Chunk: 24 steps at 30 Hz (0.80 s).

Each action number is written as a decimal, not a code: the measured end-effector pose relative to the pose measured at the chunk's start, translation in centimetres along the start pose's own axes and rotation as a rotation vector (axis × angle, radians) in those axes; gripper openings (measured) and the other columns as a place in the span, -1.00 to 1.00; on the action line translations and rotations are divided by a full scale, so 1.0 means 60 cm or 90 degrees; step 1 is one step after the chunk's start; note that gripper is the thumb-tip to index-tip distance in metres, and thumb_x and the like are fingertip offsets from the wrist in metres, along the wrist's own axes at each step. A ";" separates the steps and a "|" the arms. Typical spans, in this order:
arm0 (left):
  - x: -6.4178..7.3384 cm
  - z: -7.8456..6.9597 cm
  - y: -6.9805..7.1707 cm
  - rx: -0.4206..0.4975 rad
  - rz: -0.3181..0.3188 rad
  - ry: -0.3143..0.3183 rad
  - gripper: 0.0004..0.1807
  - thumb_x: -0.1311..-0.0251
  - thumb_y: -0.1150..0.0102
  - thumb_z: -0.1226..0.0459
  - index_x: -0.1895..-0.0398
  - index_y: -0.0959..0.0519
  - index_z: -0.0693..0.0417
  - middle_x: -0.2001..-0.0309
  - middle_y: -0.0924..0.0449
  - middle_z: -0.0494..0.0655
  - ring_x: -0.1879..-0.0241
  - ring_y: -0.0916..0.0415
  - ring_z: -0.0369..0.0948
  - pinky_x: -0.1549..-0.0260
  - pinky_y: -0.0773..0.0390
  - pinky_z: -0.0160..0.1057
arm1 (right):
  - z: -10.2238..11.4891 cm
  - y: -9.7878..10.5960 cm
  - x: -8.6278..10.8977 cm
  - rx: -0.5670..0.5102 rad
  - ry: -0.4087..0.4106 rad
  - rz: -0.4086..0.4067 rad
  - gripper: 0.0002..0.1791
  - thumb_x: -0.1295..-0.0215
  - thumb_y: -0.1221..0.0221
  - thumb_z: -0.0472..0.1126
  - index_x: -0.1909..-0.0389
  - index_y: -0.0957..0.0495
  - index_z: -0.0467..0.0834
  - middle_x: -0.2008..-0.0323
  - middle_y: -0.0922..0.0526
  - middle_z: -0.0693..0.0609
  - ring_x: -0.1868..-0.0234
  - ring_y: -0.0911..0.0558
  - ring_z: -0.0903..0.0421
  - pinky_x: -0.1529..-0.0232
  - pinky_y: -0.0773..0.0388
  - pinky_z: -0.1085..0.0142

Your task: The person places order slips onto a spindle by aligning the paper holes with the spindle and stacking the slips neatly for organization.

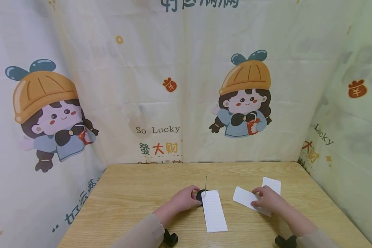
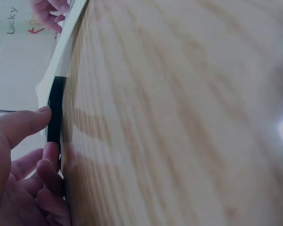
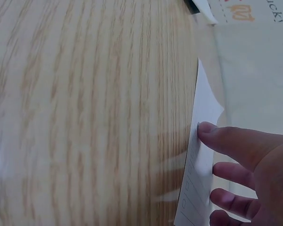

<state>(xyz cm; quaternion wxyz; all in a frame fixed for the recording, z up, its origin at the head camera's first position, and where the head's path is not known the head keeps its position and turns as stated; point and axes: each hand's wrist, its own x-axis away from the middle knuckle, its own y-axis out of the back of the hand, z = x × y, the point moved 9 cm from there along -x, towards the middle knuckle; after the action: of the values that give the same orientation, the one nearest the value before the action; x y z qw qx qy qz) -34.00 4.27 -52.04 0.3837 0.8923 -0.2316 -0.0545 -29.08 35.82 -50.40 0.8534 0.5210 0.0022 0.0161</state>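
Observation:
A bill spike stands on the table, with a round black base [image 1: 199,197] and a thin upright needle [image 1: 206,182]. My left hand [image 1: 183,199] grips the base from its left side; in the left wrist view the thumb lies on the base's top and the fingers are at its edge. A white lined slip [image 1: 215,214] overlaps the base, its top end at the needle. On the right, my right hand [image 1: 270,199] pinches a second white slip [image 1: 243,196]. Small checkboxes and lines show on this slip [image 3: 193,179] in the right wrist view.
Another white paper [image 1: 272,183] lies behind the right hand, partly covered by it. The wooden table [image 1: 136,193] ends at a printed cloth backdrop [image 1: 155,103] at the back and sides. Black wrist devices [image 1: 170,238] show at both sleeves.

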 end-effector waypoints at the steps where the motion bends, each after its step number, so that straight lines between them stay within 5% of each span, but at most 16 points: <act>1: 0.000 0.000 0.000 -0.001 0.000 0.000 -0.48 -0.11 -0.44 0.16 -0.14 -0.51 0.00 0.45 -0.49 -0.19 0.50 -0.39 -0.22 0.48 -0.36 -0.25 | 0.001 0.000 0.000 0.003 0.002 0.000 -0.47 0.00 -0.50 -0.05 0.04 -0.62 -0.23 0.23 -0.52 -0.12 0.19 -0.56 -0.06 0.12 -0.50 -0.03; 24: -0.001 -0.002 0.004 0.000 0.005 -0.018 -0.48 -0.11 -0.44 0.16 -0.15 -0.54 0.02 0.46 -0.48 -0.20 0.51 -0.38 -0.25 0.50 -0.36 -0.27 | 0.029 0.001 -0.005 0.044 0.055 0.012 -0.65 0.06 -0.53 -0.12 0.37 -0.54 -0.09 0.35 -0.48 0.05 0.30 -0.43 0.10 0.18 -0.43 0.12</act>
<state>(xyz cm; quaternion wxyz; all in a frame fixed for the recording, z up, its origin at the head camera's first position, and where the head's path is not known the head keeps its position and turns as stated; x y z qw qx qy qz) -34.12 4.21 -51.79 0.3808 0.8905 -0.2405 -0.0652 -29.35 34.31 -49.55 0.8338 0.5490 0.0345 0.0466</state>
